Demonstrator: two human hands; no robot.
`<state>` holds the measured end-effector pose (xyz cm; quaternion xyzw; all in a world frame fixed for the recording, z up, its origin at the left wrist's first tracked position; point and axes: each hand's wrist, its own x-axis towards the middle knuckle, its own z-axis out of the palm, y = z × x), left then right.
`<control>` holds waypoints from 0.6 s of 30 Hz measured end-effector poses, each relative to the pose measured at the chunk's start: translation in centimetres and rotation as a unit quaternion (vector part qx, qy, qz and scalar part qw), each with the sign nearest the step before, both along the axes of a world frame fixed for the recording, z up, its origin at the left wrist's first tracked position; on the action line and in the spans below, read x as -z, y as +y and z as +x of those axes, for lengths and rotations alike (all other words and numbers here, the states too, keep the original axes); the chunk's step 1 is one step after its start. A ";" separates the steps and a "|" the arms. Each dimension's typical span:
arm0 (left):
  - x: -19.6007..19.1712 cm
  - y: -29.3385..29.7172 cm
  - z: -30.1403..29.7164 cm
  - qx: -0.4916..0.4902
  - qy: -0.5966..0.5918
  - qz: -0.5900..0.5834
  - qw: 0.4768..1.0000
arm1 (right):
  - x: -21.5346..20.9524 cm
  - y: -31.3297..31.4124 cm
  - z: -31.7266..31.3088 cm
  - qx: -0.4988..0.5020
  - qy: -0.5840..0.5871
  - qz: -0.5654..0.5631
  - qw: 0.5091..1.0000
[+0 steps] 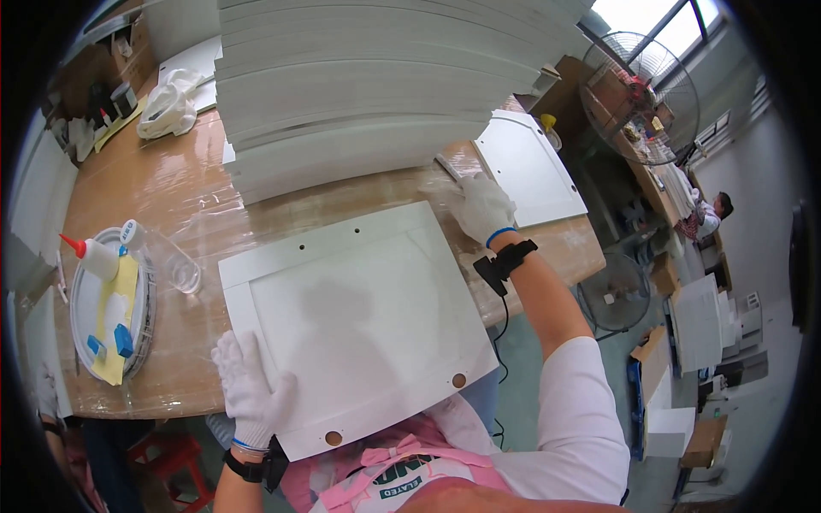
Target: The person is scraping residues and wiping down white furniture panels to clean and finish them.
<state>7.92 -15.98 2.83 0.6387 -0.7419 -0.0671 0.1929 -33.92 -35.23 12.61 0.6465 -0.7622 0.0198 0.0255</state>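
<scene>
While leaning over a plastic-wrapped brown table [188, 355], rests the white-gloved left hand [256, 386] with fingers spread at the lower left edge of a white panel [368, 333], with thumb over its face. Reaches the white-gloved right hand [484, 209] past the panel's upper right side, fingertips at a thin greyish strip [448, 167]; cannot tell whether pinching or merely touching it. Has the panel lying flat, close to the body, with 2 round brown holes along the near edge and 2 small dark holes along the far edge. Wears a pink apron [445, 472] with bold dark lettering on a white front, partly lost in folds, above a small dark strip of pale letters. Faces a tall stack of white panels [359, 94] beyond, with another panel [530, 171] beside the right hand. To the left, has an oval white tray [84, 295] holding a yellow cloth [111, 363], 2 blue blocks [124, 340] and a red-tipped white bottle [101, 261]; just beside, a clear bottle [175, 263] with blue marks on a white cap, too small to make out.
</scene>
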 end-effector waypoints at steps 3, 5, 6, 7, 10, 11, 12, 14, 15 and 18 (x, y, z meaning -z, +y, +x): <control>-0.1 -0.1 0.1 0.000 -0.008 0.001 1.000 | 1.3 0.2 -0.3 -0.050 -0.043 -0.052 0.996; -0.1 -0.3 0.0 0.006 0.002 0.005 1.000 | 2.6 -0.4 -0.6 -0.111 -0.039 -0.055 0.992; -0.2 -0.5 0.0 0.008 0.001 0.004 1.000 | 3.3 -0.6 -0.8 -0.129 -0.020 -0.026 0.991; -0.2 -0.3 -0.1 0.006 0.001 0.008 1.000 | 3.8 -0.6 -0.7 -0.148 -0.003 0.005 0.989; -0.5 -0.3 0.0 0.008 -0.002 0.009 1.000 | 4.2 -0.1 -1.5 -0.176 0.039 0.009 0.984; -0.6 -0.3 -0.1 0.010 -0.004 0.004 1.000 | 4.1 -0.2 -1.5 -0.175 0.039 0.010 0.984; -0.7 -0.4 -0.1 0.011 -0.005 0.005 1.000 | 3.8 -0.5 -1.5 -0.189 0.063 0.034 0.979; -0.6 -0.2 0.0 0.009 -0.011 0.018 1.000 | 2.9 -0.8 -0.7 -0.204 0.086 0.060 0.973; -0.4 0.0 0.0 0.009 -0.011 0.021 1.000 | 2.6 -1.1 -0.1 -0.187 0.082 0.055 0.977; -0.7 -0.1 -0.1 0.018 -0.016 0.015 1.000 | 2.5 -1.2 -0.2 -0.188 0.083 0.029 0.978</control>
